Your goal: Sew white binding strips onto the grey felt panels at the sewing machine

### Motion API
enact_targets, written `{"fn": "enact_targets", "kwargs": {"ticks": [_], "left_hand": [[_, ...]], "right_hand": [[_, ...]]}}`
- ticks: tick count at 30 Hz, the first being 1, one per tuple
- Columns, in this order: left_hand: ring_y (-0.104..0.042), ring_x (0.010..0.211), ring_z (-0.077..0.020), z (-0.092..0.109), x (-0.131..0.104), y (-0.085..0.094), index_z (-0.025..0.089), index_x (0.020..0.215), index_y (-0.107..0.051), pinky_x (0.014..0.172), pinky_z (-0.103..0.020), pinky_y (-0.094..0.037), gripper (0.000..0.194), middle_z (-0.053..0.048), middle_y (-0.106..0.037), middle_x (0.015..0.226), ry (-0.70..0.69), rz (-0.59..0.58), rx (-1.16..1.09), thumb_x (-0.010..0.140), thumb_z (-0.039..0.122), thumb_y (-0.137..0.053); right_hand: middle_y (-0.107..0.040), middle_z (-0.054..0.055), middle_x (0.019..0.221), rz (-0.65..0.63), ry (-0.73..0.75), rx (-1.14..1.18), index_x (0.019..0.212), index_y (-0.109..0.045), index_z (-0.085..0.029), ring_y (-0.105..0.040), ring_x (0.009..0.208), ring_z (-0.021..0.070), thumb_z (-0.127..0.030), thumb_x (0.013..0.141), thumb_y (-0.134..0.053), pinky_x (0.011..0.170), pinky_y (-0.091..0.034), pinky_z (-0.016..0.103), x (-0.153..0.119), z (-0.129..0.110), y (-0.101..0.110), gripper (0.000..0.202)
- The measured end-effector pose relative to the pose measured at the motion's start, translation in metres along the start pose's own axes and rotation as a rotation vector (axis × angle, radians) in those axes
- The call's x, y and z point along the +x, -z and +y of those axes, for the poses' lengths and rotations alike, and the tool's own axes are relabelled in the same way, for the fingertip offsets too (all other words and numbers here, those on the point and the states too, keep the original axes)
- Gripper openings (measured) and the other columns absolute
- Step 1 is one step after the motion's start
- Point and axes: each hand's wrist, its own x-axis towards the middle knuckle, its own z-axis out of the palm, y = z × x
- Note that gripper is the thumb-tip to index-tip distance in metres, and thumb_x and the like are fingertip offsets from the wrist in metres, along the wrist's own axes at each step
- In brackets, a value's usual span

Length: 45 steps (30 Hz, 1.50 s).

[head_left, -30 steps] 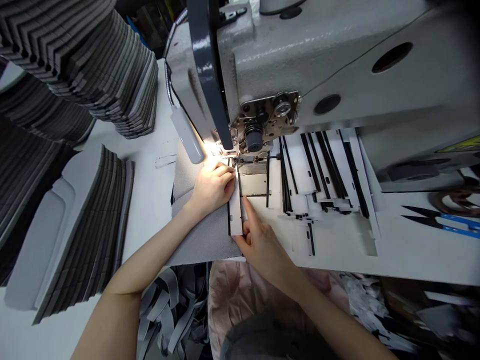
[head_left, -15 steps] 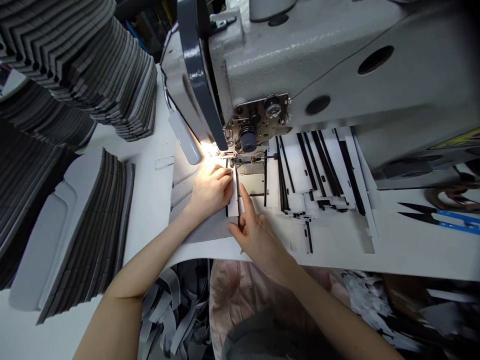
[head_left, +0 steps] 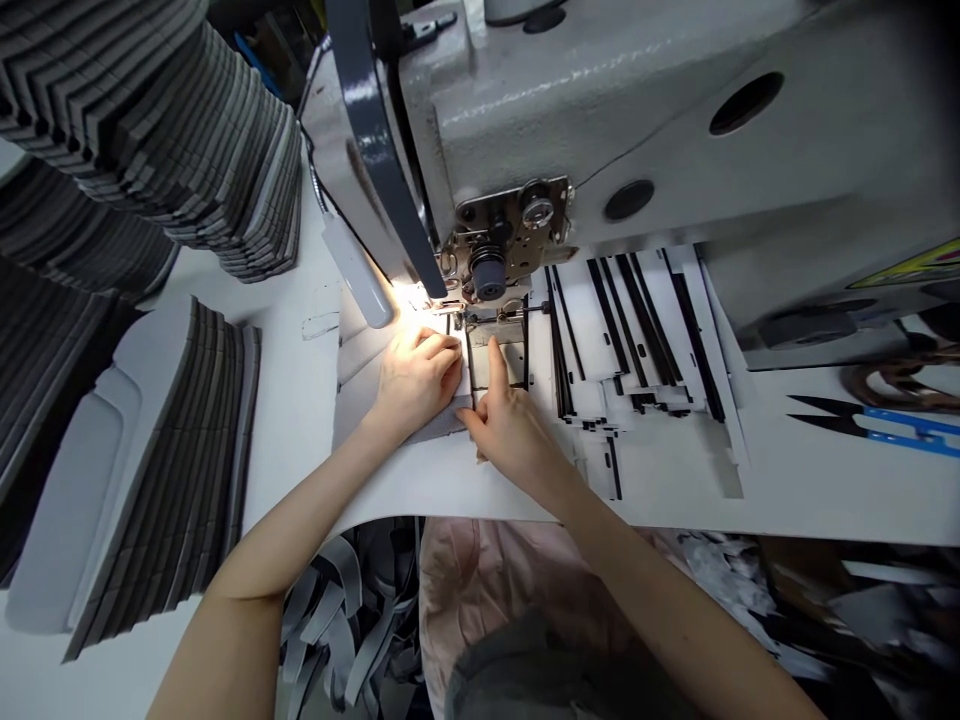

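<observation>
Gray fabric (head_left: 354,405), slid farther into the sewing machine (head_left: 555,120), is best kept straight, left hand (head_left: 418,375) atop, any hold unclear, right hand (head_left: 508,428) spread, gripping nothing.

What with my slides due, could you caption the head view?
Left hand on gray fabric at a sewing machine, right hand alongside.
</observation>
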Motion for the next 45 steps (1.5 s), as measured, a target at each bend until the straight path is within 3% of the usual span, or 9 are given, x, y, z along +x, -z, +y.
{"fn": "enact_targets", "kwargs": {"ticks": [8,16,18,21,24,27,31,38,45], "left_hand": [[-0.062,0.085,-0.0186,-0.005,0.000,-0.006,0.020,0.077,-0.064,0.078,-0.037,-0.053,0.022,-0.004,-0.073,0.092,-0.003,0.049,-0.134,0.094,0.019,-0.051],[-0.060,0.078,-0.0165,0.005,-0.024,0.006,0.020,0.084,-0.066,0.074,-0.033,-0.050,0.022,-0.004,-0.069,0.082,-0.024,0.024,-0.231,0.099,0.021,-0.050],[-0.059,0.077,-0.0162,0.006,-0.024,0.006,0.020,0.084,-0.067,0.073,-0.032,-0.049,0.024,-0.004,-0.069,0.081,-0.038,0.039,-0.216,0.100,0.021,-0.049],[-0.060,0.077,-0.0163,0.007,-0.025,0.007,0.019,0.086,-0.068,0.071,-0.031,-0.050,0.026,-0.004,-0.070,0.084,-0.070,0.035,-0.183,0.100,0.019,-0.045],[-0.062,0.084,-0.0175,0.008,-0.027,0.011,0.018,0.095,-0.068,0.074,-0.032,-0.051,0.026,-0.006,-0.072,0.092,-0.119,0.003,-0.156,0.099,0.014,-0.043],[-0.064,0.092,-0.0193,0.007,-0.029,0.015,0.017,0.102,-0.068,0.077,-0.032,-0.053,0.026,-0.007,-0.073,0.098,-0.159,-0.013,-0.146,0.095,0.009,-0.044],[-0.064,0.095,-0.0201,0.003,-0.028,0.013,0.017,0.105,-0.067,0.079,-0.033,-0.055,0.028,-0.007,-0.073,0.101,-0.167,0.000,-0.141,0.092,0.008,-0.044],[-0.065,0.095,-0.0185,-0.009,-0.019,0.003,0.019,0.103,-0.069,0.081,-0.032,-0.055,0.029,-0.007,-0.073,0.101,-0.161,0.031,-0.138,0.094,0.011,-0.043],[-0.066,0.095,-0.0177,-0.019,-0.008,-0.001,0.020,0.103,-0.070,0.077,-0.029,-0.053,0.032,-0.006,-0.073,0.101,-0.128,0.010,-0.088,0.093,0.011,-0.040]], "right_hand": [[-0.067,0.000,0.066,0.016,-0.061,-0.051,0.159,0.003,-0.003,-0.066,0.062,0.0196,-0.017,0.092,-0.058,0.065,-0.050,0.029,0.006,-0.001,0.008,0.091],[-0.071,0.006,0.077,0.095,-0.017,-0.175,0.153,-0.019,-0.002,-0.068,0.074,0.0226,-0.018,0.090,-0.059,0.068,-0.047,0.029,0.006,-0.002,0.004,0.076],[-0.071,0.006,0.078,0.142,0.001,-0.248,0.144,-0.035,-0.005,-0.067,0.072,0.0215,-0.020,0.091,-0.058,0.063,-0.043,0.027,0.003,-0.001,0.001,0.060],[-0.070,0.004,0.076,0.183,0.137,-0.451,0.112,-0.060,-0.014,-0.065,0.065,0.0174,-0.017,0.095,-0.049,0.054,-0.032,0.026,-0.005,0.003,-0.004,0.020],[-0.067,0.004,0.069,0.131,0.344,-0.648,0.085,-0.065,-0.016,-0.058,0.056,0.0132,-0.006,0.094,-0.039,0.049,-0.020,0.028,-0.017,0.008,-0.007,0.029],[-0.065,0.004,0.064,0.088,0.446,-0.755,0.102,-0.070,-0.014,-0.057,0.053,0.0129,0.000,0.092,-0.037,0.048,-0.015,0.030,-0.026,0.011,-0.007,0.038],[-0.066,0.005,0.067,0.007,0.404,-0.800,0.127,-0.065,-0.011,-0.060,0.056,0.0145,0.001,0.092,-0.036,0.048,-0.018,0.029,-0.026,0.005,-0.001,0.047],[-0.070,0.008,0.072,-0.084,0.293,-0.786,0.137,-0.058,-0.012,-0.066,0.065,0.0184,-0.002,0.092,-0.036,0.052,-0.031,0.028,-0.011,-0.010,0.012,0.051],[-0.070,0.008,0.071,-0.110,0.246,-0.798,0.137,-0.059,-0.019,-0.067,0.067,0.0191,-0.002,0.094,-0.034,0.056,-0.035,0.027,0.002,-0.018,0.023,0.052]]}}
